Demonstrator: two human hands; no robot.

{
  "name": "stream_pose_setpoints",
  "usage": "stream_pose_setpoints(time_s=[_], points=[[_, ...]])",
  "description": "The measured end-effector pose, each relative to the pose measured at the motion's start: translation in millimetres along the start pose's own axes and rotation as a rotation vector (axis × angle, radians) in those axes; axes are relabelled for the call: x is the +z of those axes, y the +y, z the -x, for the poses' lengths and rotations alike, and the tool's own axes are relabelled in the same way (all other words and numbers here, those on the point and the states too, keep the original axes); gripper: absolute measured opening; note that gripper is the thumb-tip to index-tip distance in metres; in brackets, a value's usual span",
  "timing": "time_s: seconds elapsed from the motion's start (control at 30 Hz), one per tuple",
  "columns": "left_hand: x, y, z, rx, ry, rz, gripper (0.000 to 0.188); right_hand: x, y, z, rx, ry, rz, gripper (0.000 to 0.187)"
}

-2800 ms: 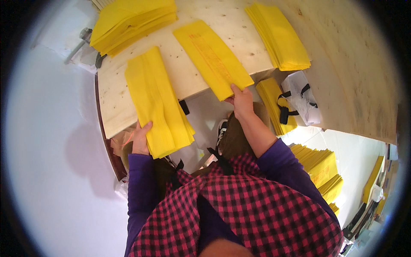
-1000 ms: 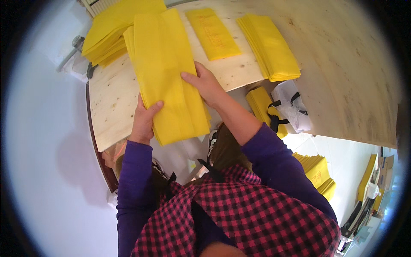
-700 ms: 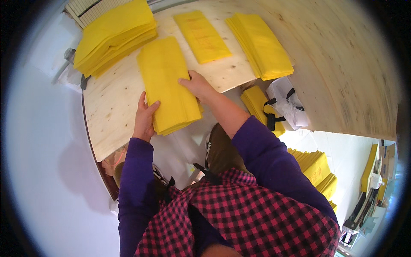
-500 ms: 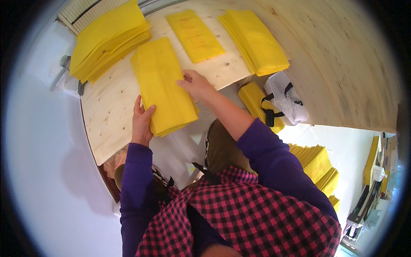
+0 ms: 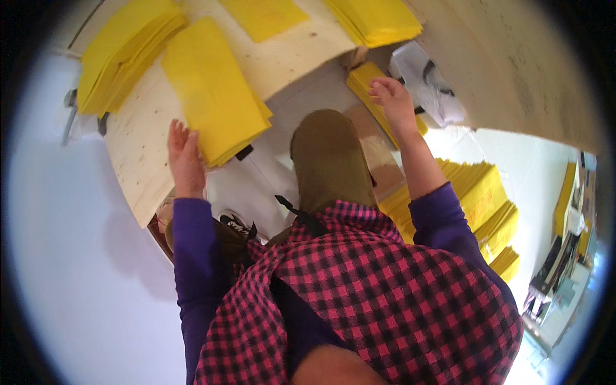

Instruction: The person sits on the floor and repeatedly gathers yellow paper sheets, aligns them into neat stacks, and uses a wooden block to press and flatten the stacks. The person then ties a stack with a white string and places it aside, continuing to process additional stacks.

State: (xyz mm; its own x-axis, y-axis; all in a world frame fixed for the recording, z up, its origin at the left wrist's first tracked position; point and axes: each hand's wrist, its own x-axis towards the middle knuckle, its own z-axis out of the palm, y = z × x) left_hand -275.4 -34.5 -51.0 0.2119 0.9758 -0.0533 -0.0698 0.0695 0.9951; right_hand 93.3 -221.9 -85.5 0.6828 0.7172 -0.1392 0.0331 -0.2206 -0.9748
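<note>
A stack of folded yellow fabric pieces (image 5: 218, 96) lies on the plywood tabletop (image 5: 138, 144), its near end jutting past the edge. My left hand (image 5: 186, 160) is beside the stack's near left corner, fingers stretched and apart; whether the thumb touches the fabric I cannot tell. Off to the right, my right hand (image 5: 393, 106) is raised over a lower yellow bundle (image 5: 367, 83), its fingers loosely bent with nothing visible in them. A small black piece (image 5: 244, 153) shows just under the stack's near edge.
More yellow stacks lie at the far left (image 5: 122, 58), far middle (image 5: 263, 16) and far right (image 5: 375, 19). A white plastic-wrapped package (image 5: 427, 83) sits below the table's right part. Tall rows of yellow folded pieces (image 5: 478, 196) stand right of my knee (image 5: 327, 157).
My right hand has left the yellow stack and swung right to the lower bundle. My left hand has loosened beside the stack. The view has shifted, so the table appears higher.
</note>
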Motion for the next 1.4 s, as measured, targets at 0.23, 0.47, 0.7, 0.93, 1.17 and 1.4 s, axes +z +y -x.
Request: stream_pose_setpoints(time_s=[0.23,0.47,0.7,0.93,1.17,1.4], points=[[-51,24,66,0.176,0.112,-0.275,0.043,-60,150,39,-0.005,0.174,0.562,0.026],[-143,28,135,0.072,0.454,-1.04,0.031,-11,239,67,0.336,-0.214,0.901,0.023],[-178,9,157,-0.016,0.522,-1.232,0.029,44,284,41,0.388,-0.455,1.146,0.029],[-196,5,159,-0.067,0.584,-1.246,0.03,51,299,26,0.483,-0.486,1.007,0.033],[-207,2,159,-0.076,0.584,-1.211,0.028,59,297,27,0.443,-0.582,1.088,0.025],[-214,1,159,-0.098,0.61,-1.242,0.026,62,315,31,0.381,-0.528,1.092,0.025]])
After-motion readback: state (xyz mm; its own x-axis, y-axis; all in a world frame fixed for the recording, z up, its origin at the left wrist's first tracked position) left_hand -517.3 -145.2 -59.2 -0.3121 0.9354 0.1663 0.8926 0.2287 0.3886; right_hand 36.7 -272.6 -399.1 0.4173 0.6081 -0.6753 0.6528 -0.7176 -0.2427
